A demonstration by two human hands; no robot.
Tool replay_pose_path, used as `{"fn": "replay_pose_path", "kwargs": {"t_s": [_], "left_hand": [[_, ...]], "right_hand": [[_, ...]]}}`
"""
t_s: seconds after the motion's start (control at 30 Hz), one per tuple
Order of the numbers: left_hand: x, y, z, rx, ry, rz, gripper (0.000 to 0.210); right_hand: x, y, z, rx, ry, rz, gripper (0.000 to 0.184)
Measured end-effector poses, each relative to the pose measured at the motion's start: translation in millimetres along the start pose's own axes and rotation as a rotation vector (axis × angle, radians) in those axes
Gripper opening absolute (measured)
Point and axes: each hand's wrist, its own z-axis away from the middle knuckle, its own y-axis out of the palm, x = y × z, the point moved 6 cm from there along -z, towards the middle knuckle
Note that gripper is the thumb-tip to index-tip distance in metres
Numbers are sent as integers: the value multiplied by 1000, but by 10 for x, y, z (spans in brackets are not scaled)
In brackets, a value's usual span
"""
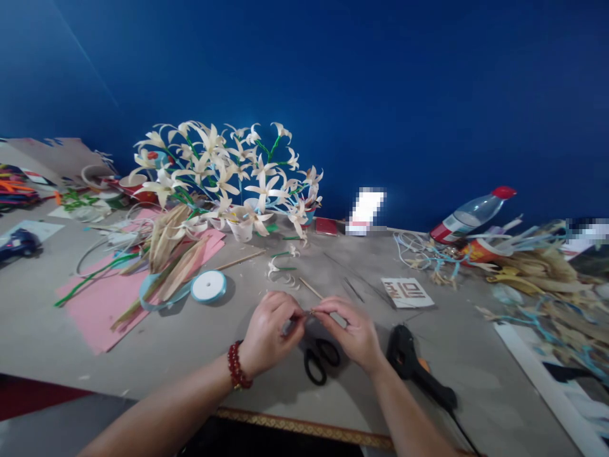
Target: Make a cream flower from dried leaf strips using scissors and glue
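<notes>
My left hand (273, 333), with a red bead bracelet (236, 365) at the wrist, is closed in a pinch over the middle of the table. My right hand (352, 333) pinches from the other side, and the fingertips of both hands meet at something small and thin that I cannot make out. Just below them lie scissors (316, 370), their black handles showing and their blades hidden. Right of my right hand rests a black glue gun (419, 368). Beyond the fingertips are a thin wooden stick (310, 288) and a small pale flower piece with a green stem (280, 268).
Cream husk flowers (228, 165) stand in cups at the back. To the left, a blue ribbon spool (208, 287) sits near pink paper (95, 311) with dried husks (169, 241). A plastic bottle (471, 216) leans at the right, by heaped husks (547, 260). A patterned card (408, 292) lies nearer.
</notes>
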Motion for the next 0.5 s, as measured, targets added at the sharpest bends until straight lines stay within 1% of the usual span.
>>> {"fn": "replay_pose_path", "kwargs": {"t_s": [0.17,0.33,0.5], "left_hand": [[4,5,10,7,-8,-2,12],[-10,-3,6,4,0,-15,12],[-34,-20,-10,-10,12,-13,13]], "right_hand": [[-2,9,4,10,-9,2,12],[11,4,1,6,-5,19,14],[8,14,9,25,-11,13,12]]}}
